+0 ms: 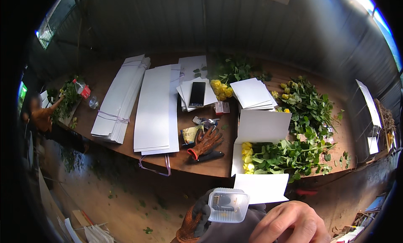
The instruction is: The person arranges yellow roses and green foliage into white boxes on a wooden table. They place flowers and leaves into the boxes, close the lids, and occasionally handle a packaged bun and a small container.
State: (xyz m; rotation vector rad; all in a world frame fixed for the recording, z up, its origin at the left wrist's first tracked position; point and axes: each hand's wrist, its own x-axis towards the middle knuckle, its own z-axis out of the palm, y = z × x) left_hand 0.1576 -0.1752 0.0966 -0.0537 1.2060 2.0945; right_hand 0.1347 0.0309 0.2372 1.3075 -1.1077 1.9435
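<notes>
My left hand (192, 221) wears a brown work glove and holds a small clear plastic box (228, 205) close to my body, just below the table's front edge. My bare right hand (289, 224) rests beside it on grey cloth, fingers loosely spread, with nothing in it. In front of me a bunch of yellow roses (273, 155) lies on a folded white sheet (260, 126) on the wooden table (205, 165). A second brown glove (206, 143) lies on the table to the left of the roses.
Long stacks of white card (156, 111) cover the table's left half. A dark phone (197, 94) lies on white sheets, with more yellow roses (221, 88) and leafy stems (308, 102) behind. A person (40, 117) stands at the far left end. Leaves litter the floor.
</notes>
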